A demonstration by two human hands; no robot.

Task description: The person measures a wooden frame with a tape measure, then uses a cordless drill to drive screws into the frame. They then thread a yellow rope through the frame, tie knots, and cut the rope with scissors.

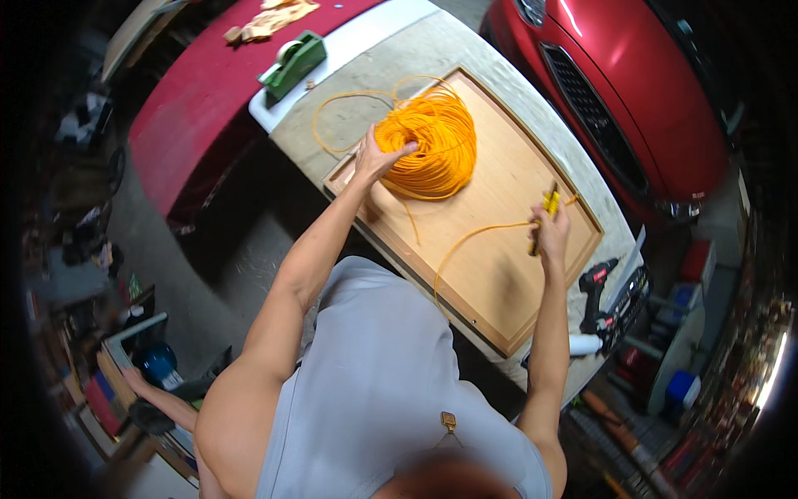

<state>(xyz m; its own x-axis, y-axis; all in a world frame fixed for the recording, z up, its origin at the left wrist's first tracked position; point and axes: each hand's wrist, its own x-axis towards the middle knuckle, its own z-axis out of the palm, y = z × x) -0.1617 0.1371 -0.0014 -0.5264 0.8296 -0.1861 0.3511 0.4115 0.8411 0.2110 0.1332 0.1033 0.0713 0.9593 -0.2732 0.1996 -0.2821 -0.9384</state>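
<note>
A big coil of orange cord (440,150) lies on the left part of a shallow, rimmed wooden panel (507,283). My left hand (378,158) grips its left side, the thumb reaching toward the hollow middle and the other fingers partly hidden. Over the panel's right side, my right hand (550,229) is closed around a slim yellow-and-black hand tool (551,202), whose exact kind I cannot make out. One strand of orange cord (465,237) runs from this hand leftward and down over the panel's near edge. A short cord end shows just right of the tool.
Near the table's right end lie a cordless drill (595,287) and a black case (628,308). A green tape dispenser (293,66) stands at the far left, beside a red-covered surface (195,100). A red car (615,91) is close behind. Another person's hand (133,378) shows lower left.
</note>
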